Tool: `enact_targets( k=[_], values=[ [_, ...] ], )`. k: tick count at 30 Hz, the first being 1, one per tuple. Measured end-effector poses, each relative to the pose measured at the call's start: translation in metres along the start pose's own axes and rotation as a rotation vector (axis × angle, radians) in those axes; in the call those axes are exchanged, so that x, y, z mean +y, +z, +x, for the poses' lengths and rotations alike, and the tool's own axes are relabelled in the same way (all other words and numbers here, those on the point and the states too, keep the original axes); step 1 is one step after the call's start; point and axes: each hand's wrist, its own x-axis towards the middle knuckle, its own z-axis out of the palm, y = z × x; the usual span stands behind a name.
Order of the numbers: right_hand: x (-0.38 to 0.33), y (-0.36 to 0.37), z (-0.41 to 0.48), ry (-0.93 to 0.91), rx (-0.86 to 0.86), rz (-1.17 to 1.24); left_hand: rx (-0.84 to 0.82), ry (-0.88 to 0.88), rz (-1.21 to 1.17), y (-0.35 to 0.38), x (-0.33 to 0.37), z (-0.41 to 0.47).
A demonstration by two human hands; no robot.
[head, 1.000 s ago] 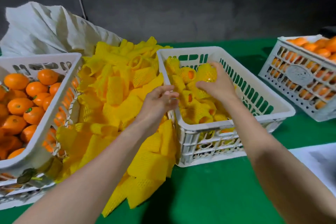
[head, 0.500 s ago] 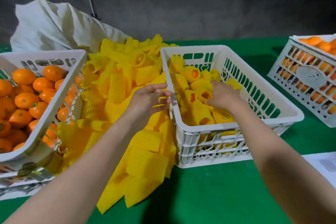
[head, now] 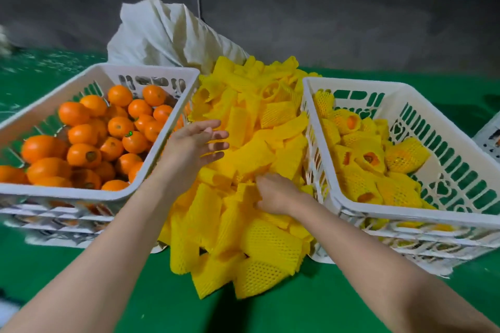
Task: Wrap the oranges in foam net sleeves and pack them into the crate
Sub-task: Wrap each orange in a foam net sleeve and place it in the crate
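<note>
A white crate (head: 81, 192) on the left holds several bare oranges (head: 84, 155). Between the crates lies a heap of yellow foam net sleeves (head: 270, 149). A white crate (head: 405, 213) on the right holds several sleeved oranges (head: 370, 159). My left hand (head: 194, 143) hovers over the left side of the heap, fingers spread and holding nothing. My right hand (head: 276, 193) is down in the heap near the right crate's wall, fingers curled onto a sleeve (head: 243, 192); the fingertips are hidden in the foam.
A white cloth sack (head: 167, 35) stands behind the heap. A green cloth (head: 311, 305) covers the table. Another white crate's corner (head: 489, 135) shows at the far right edge. A dark wall closes the back.
My right hand left the right crate and dropped onto the sleeve heap. My left hand opened and drifted left over the heap. The view has turned to the left.
</note>
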Motion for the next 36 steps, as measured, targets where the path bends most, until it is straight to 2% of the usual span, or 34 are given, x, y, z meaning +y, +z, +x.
enact_targets(
  k=[2, 4, 6, 8, 11, 13, 14, 16, 19, 24, 27, 29, 33, 34, 36],
  values=[
    [-0.001, 0.002, 0.005, 0.035, 0.014, -0.025, 0.026, -0.009, 0.01, -0.014, 0.001, -0.005],
    [-0.002, -0.009, 0.009, 0.066, 0.14, 0.034, 0.075, 0.018, 0.069, -0.026, 0.001, -0.011],
    [-0.007, -0.029, 0.008, 0.056, 0.312, 0.195, 0.086, 0.046, 0.163, -0.033, 0.001, -0.017],
    [-0.017, -0.05, 0.005, -0.036, 0.399, 0.431, 0.042, 0.071, 0.284, -0.035, 0.001, -0.021],
    [-0.039, -0.069, -0.002, -0.198, 0.347, 0.804, -0.043, 0.018, 0.386, -0.034, 0.004, -0.022],
    [-0.054, -0.073, -0.005, -0.242, 0.307, 0.969, -0.067, -0.015, 0.434, -0.036, 0.007, -0.022],
    [-0.061, -0.073, -0.004, -0.244, 0.298, 1.022, -0.041, 0.026, 0.487, -0.039, 0.008, -0.022],
    [-0.072, -0.07, 0.0, -0.265, 0.368, 0.919, 0.062, 0.17, 0.673, -0.047, 0.011, -0.023],
    [-0.094, -0.066, 0.012, -0.38, 0.595, 0.544, 0.146, 0.306, 0.861, -0.062, 0.017, -0.024],
    [-0.135, -0.063, 0.037, -0.449, 0.923, 0.289, 0.163, 0.258, 0.862, -0.101, 0.032, -0.024],
    [-0.165, -0.063, 0.056, -0.514, 1.037, 0.229, 0.201, 0.245, 0.778, -0.124, 0.04, -0.02],
    [-0.184, -0.062, 0.069, -0.531, 1.012, 0.321, 0.221, 0.224, 0.703, -0.142, 0.047, -0.015],
    [-0.202, -0.055, 0.093, -0.402, 0.757, 0.834, 0.131, 0.086, 0.498, -0.196, 0.071, 0.005],
    [-0.203, -0.051, 0.098, -0.364, 0.692, 0.887, 0.159, 0.094, 0.594, -0.213, 0.075, 0.015],
    [-0.205, -0.047, 0.105, -0.332, 0.6, 0.9, 0.174, 0.111, 1.049, -0.243, 0.074, 0.038]
  ],
)
